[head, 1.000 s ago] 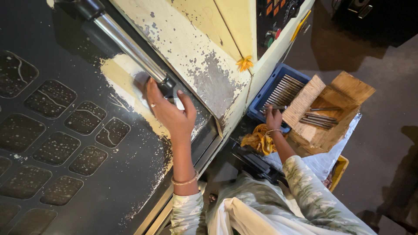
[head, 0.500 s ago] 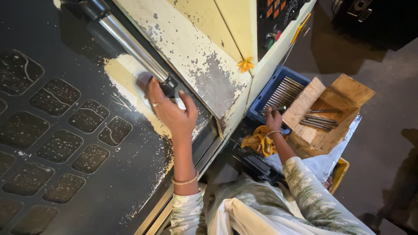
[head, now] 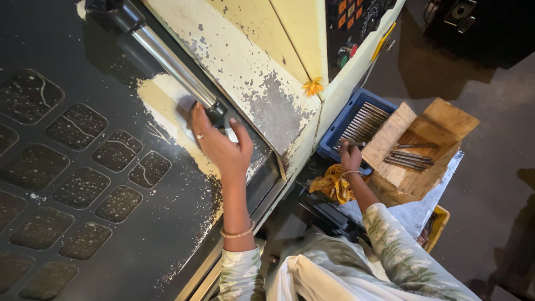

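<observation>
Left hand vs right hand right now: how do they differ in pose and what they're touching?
The left hand is raised high with its arm stretched out, gripping the lower end of the long silver metal door handle; the right hand is low at the blue plastic crate, pinching a thin dark metal rod. The left hand shows a ring on one finger; none is visible on the right hand. Both wrists wear a thin bangle.

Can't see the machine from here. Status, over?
Left hand grips door handle. Right hand holds metal rod by blue tray. Nothing blocking.
</observation>
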